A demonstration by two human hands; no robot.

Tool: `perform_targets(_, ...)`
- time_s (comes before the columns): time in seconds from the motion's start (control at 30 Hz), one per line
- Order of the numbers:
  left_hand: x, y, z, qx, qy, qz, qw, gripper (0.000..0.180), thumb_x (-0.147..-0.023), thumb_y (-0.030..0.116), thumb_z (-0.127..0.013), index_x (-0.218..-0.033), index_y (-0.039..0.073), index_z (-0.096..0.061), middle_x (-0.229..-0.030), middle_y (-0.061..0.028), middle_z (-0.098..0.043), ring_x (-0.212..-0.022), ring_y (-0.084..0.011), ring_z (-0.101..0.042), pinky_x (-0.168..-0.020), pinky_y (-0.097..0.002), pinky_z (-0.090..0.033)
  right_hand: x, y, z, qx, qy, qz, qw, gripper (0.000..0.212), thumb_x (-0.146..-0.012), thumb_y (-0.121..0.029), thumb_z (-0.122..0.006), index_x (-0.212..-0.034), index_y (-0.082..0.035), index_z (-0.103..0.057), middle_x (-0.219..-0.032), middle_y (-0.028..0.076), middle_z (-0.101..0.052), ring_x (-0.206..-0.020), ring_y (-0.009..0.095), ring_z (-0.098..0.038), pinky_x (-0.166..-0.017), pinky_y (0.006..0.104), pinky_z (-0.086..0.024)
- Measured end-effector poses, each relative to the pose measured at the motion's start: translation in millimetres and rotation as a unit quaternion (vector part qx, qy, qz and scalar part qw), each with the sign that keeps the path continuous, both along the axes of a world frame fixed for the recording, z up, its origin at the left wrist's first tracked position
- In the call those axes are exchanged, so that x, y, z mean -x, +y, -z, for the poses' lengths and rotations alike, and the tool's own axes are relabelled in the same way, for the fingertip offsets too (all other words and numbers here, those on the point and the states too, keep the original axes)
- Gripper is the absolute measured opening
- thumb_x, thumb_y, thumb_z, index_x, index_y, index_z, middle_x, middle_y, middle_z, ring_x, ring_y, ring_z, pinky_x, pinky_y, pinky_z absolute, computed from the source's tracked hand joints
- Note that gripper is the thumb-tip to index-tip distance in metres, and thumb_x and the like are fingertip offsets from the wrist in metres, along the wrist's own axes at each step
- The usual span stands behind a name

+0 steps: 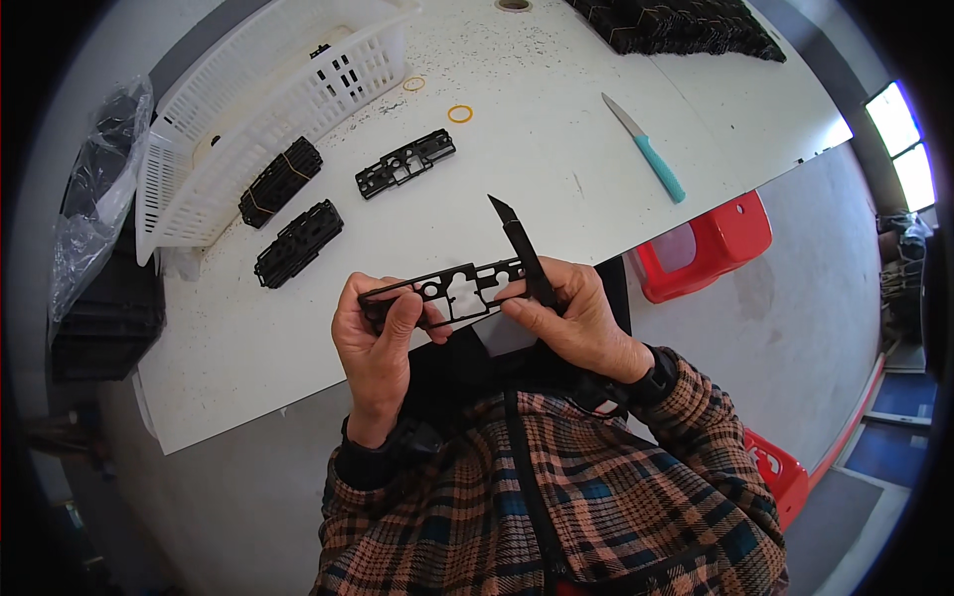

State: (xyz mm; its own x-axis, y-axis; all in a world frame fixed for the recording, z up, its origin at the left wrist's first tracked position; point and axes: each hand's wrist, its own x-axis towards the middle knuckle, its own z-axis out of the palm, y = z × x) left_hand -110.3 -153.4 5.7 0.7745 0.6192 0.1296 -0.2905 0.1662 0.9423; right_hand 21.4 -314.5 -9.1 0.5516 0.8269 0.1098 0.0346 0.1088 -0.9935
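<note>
A flat black plastic frame with cut-outs (460, 295) is held over the table's front edge. My left hand (376, 333) grips its left end, thumb on the near face. My right hand (588, 323) is closed round a black utility knife (525, 253), its angled blade pointing up and away. The right fingers also reach the frame's right end, where the knife crosses in front. Just beyond lies a single similar black frame (405, 164). To its left are a black stack of frames (298, 244) and a stack bound with a rubber band (282, 183).
A white plastic basket (189, 199) stands at the left of the white table (537, 149). Yellow rubber bands (460, 114) and a turquoise-handled knife (656, 167) lie farther off. Many black parts (681, 28) are piled at the back right. A red stool (706, 248) stands at right.
</note>
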Motion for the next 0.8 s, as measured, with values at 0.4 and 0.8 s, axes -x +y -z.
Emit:
perform_targets(0.4, 4, 4, 0, 0.050, 0.019, 0.026, 0.998, 0.021, -0.091, 0.014, -0.069, -0.095, 0.001, -0.054, -0.081, -0.0085, -0.065, -0.068, -0.0151, -0.061, -0.064, -0.0277, -0.051, 0, 7, -3, 0.061, -0.002, 0.017, 0.998, 0.015, -0.088, -0.012, -0.071, -0.094, -0.001, -0.061, -0.068, -0.009, -0.045, -0.061, -0.001, -0.035, -0.054, 0.0171, -0.028)
perform_targets(0.8, 9, 34, -3, -0.196, 0.103, -0.073, 0.972, 0.017, -0.095, 0.015, -0.063, -0.095, -0.001, -0.058, -0.080, -0.0055, -0.064, -0.071, -0.0100, -0.058, -0.067, -0.0245, -0.048, -3, -12, -4, 0.080, -0.103, 0.003, 0.991, 0.032, -0.094, -0.003, -0.055, -0.125, 0.000, -0.057, -0.072, 0.003, -0.055, -0.063, 0.009, -0.050, -0.062, 0.0255, -0.042)
